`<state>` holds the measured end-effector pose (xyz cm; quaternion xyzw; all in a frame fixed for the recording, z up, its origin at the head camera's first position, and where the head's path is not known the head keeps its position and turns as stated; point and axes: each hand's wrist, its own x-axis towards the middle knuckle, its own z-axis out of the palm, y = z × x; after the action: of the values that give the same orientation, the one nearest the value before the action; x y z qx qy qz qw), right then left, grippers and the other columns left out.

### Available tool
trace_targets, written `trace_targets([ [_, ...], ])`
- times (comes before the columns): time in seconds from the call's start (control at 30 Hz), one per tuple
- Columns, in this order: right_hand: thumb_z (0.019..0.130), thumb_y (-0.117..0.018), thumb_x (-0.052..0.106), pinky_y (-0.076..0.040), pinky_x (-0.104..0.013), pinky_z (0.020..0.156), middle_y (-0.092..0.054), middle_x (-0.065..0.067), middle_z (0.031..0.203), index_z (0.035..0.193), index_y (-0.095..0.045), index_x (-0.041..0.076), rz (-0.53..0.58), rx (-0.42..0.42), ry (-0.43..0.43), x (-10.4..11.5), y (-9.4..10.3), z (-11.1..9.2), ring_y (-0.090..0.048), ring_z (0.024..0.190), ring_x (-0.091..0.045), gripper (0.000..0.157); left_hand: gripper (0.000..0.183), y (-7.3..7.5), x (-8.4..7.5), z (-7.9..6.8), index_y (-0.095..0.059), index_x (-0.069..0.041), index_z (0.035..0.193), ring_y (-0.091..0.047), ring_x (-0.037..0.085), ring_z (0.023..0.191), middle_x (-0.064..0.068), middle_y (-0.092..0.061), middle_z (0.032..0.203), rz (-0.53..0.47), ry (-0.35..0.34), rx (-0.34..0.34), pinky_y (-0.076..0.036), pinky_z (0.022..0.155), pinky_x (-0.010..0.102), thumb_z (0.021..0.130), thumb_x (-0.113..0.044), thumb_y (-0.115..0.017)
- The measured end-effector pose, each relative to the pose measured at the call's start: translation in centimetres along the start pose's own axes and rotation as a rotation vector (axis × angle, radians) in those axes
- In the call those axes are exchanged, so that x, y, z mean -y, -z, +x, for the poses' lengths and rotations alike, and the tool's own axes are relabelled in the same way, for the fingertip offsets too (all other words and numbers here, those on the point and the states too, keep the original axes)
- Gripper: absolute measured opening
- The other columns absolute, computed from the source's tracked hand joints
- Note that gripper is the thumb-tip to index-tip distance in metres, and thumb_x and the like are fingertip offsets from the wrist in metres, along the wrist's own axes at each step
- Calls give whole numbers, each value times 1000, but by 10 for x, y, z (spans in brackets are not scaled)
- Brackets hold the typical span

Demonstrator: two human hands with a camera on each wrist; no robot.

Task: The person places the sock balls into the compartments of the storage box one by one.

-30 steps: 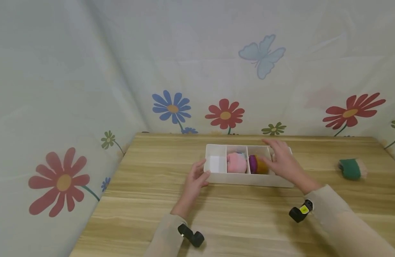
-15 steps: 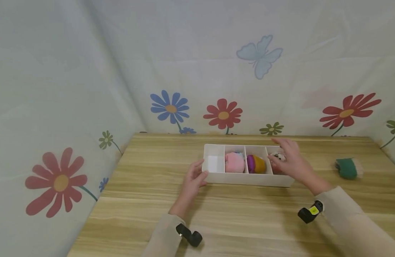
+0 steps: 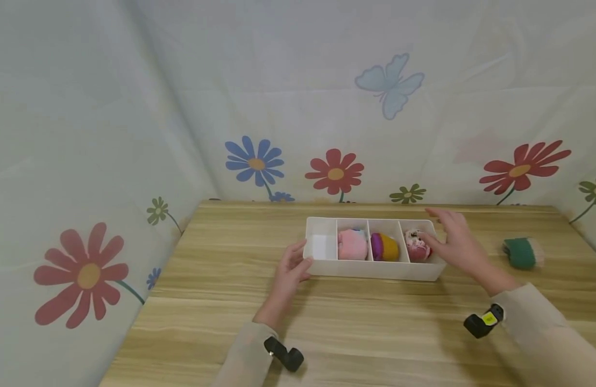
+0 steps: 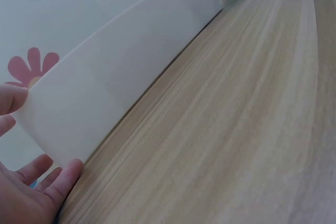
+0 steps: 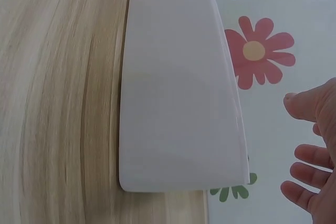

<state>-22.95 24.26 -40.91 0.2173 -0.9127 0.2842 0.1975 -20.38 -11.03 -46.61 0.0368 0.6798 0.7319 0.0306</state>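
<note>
In the head view a long white divided box (image 3: 375, 270) lies on the table. From its left, the first compartment (image 3: 323, 247) is bare. The others hold what look like rolled socks: a pink one (image 3: 353, 245), a purple and mustard one (image 3: 385, 248) and a red and white patterned one (image 3: 417, 247). My left hand (image 3: 289, 271) touches the box's left end with relaxed, spread fingers. My right hand (image 3: 459, 244) hovers at the right end beside the patterned sock, holding nothing, its thumb and fingers spread apart. The right wrist view shows this hand (image 5: 317, 150) apart from the box wall.
A green rolled sock (image 3: 522, 253) with a beige edge lies on the wooden table (image 3: 366, 328), right of the box. Behind the table's back edge hangs a pale sheet (image 3: 288, 80) printed with flowers and a butterfly.
My right hand has moved right, off the end compartment, uncovering the patterned sock. My left hand stays at the box's left end. The whole head view has shifted slightly.
</note>
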Motion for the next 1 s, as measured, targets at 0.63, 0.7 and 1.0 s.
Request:
trace_targets([
  [0.63,86,-67,13,-42,-58,77,-47,-28,117,130,-40,-7,-61,34,-110,-14,22,-19,-41,105,-42,56,48,2,12,5,-41,-10,138,-50,26,109,21,-47,130,-4,1,-13,-47,82,48,92,-14,-57],
  [0.7,86,-67,13,-42,-58,77,-47,-29,117,131,-40,-7,-71,39,-115,-16,25,-21,-42,104,-43,56,49,3,19,8,-42,-12,138,-50,26,109,20,-47,131,-2,0,-19,-48,81,46,92,-16,-58],
  [1.0,84,-69,13,-42,-59,75,-48,-29,117,133,-38,-6,-87,55,-139,-27,37,-29,-44,102,-45,61,49,3,20,9,-41,-12,139,-49,25,109,19,-46,132,4,-7,-13,-48,82,46,93,-18,-58],
])
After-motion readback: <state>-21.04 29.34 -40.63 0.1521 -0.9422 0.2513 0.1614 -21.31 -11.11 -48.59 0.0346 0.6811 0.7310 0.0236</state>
